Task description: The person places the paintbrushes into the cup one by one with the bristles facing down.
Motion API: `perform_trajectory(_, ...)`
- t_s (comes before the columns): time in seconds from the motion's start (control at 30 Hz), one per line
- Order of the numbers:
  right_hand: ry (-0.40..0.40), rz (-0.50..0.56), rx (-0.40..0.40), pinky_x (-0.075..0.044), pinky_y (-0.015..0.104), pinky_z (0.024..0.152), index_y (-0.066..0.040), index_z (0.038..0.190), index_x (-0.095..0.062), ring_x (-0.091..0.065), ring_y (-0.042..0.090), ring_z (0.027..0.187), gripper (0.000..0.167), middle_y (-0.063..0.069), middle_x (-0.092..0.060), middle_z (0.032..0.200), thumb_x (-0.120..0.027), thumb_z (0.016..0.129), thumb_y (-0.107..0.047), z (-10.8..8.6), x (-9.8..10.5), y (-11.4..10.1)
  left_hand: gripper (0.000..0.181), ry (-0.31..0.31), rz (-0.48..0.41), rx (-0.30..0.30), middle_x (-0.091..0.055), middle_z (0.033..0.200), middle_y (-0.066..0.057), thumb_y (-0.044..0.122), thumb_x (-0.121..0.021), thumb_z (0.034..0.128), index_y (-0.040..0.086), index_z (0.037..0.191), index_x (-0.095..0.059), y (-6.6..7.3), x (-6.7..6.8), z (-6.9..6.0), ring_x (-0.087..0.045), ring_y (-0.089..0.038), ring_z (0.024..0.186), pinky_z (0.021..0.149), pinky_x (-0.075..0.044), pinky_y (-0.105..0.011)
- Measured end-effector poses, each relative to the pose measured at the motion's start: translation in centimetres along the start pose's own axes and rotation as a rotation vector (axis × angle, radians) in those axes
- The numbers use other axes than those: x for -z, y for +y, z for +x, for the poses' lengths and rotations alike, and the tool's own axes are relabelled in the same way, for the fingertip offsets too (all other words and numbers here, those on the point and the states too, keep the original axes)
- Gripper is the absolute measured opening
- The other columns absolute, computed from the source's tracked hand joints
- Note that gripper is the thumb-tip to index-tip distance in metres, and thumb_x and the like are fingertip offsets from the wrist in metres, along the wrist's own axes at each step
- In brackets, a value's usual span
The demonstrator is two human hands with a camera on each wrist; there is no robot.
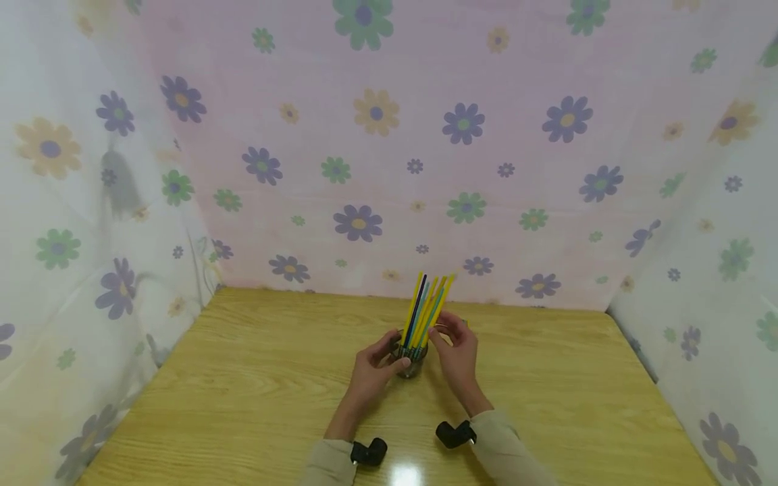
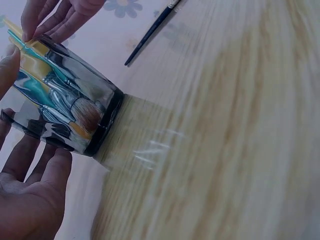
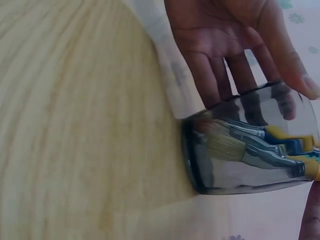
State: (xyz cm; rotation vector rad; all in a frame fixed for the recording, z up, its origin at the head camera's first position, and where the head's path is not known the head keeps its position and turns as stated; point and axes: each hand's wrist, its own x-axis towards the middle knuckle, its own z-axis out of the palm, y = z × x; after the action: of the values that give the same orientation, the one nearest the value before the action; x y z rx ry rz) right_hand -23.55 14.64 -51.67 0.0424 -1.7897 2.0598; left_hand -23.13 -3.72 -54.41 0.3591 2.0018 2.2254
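Holds, between thumb and curled fingers of the left hand (image 1: 369,372), a smoky, transparent, dark-based glass cup (image 3: 235,180), just over or upon a yellowish wooden table (image 1: 243,385). Has bent fingers of the right hand (image 1: 460,356) beside the rim; cannot tell if pinching. Inside, bristles downward: paintbrushes (image 1: 419,314) with yellow, teal and dark handles.

Paintbrush handles (image 1: 412,309): mostly ylw, plus teal, lt blue, one v. dark (navy/purple-ish). Bristles (image 3: 225,146): tan + brn. Ferrules (image 3: 260,157): silver. Glass cup (image 3: 240,181): transp. smoky gry, near-blk base. Separate paintbrush (image 2: 148,38): dk navy handle. Tabletop (image 1: 243,378): yellowish-brn, woodgrain streaks. Back curtain (image 1: 419,135): pink w/ purple, grn, orange flowers. Side curtain (image 1: 36,223): off-wht, same floral. Sleeves (image 1: 507,449): beige. Wrist cams (image 1: 372,452): blk.
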Motion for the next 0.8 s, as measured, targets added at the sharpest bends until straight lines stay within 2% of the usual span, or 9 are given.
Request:
perform_trajectory(0.17,0.015,0.009,0.029,-0.062,0.021,0.079,0.015,0.126,-0.06,-0.067,0.014,0.096,0.035,0.034,-0.059,0.122,-0.069,0.092,0.009,-0.7,-0.2,0.8,0.069,-0.005,0.006,-0.011,-0.052,0.152,-0.014,0.009,-0.076,0.0928,-0.001,0.153,-0.043,0.0,-0.1,-0.2,-0.047,-0.035,0.141,0.119,-0.035,-0.052)
perform_trajectory(0.53,0.042,0.041,0.005,-0.062,0.022,0.081,0.012,0.123,-0.063,-0.067,0.012,0.095,0.037,0.033,-0.061,0.118,-0.074,0.087,0.01,-1.1,0.0,0.6,0.071,-0.012,-0.001,-0.011,-0.051,0.153,-0.013,0.011,-0.077,0.0918,0.0,0.153,-0.043,-0.3,0.0,0.0,-0.046,-0.034,0.142,0.12,-0.035,-0.051)
perform_trajectory(0.6,0.056,0.035,-0.01,-0.062,0.022,0.08,0.012,0.124,-0.064,-0.067,0.011,0.094,0.039,0.033,-0.062,0.118,-0.075,0.086,0.01,-1.2,0.3,0.5,0.071,-0.012,-0.002,-0.012,-0.051,0.153,-0.013,0.01,-0.077,0.0917,0.0,0.153,-0.043,-0.4,0.1,0.0,-0.046,-0.034,0.142,0.12,-0.035,-0.051)
perform_trajectory(0.73,0.092,0.008,-0.086,-0.061,0.021,0.08,0.007,0.126,-0.064,-0.068,0.009,0.092,0.039,0.024,-0.064,0.118,-0.075,0.089,0.005,-1.3,1.3,0.3,0.071,-0.013,-0.02,-0.012,-0.049,0.154,-0.013,0.008,-0.077,0.0911,0.0,0.153,-0.043,-0.3,0.1,-0.1,-0.045,-0.035,0.143,0.12,-0.034,-0.05)
perform_trajectory(0.8,0.091,0.037,-0.134,-0.061,0.023,0.082,0.005,0.129,-0.063,-0.068,0.01,0.092,0.039,0.014,-0.067,0.114,-0.073,0.091,0.003,-1.3,2.0,0.1,0.071,-0.013,-0.032,-0.007,-0.048,0.155,-0.012,0.007,-0.078,0.0905,0.0,0.153,-0.044,-0.4,0.1,-0.1,-0.045,-0.033,0.143,0.12,-0.034,-0.049)
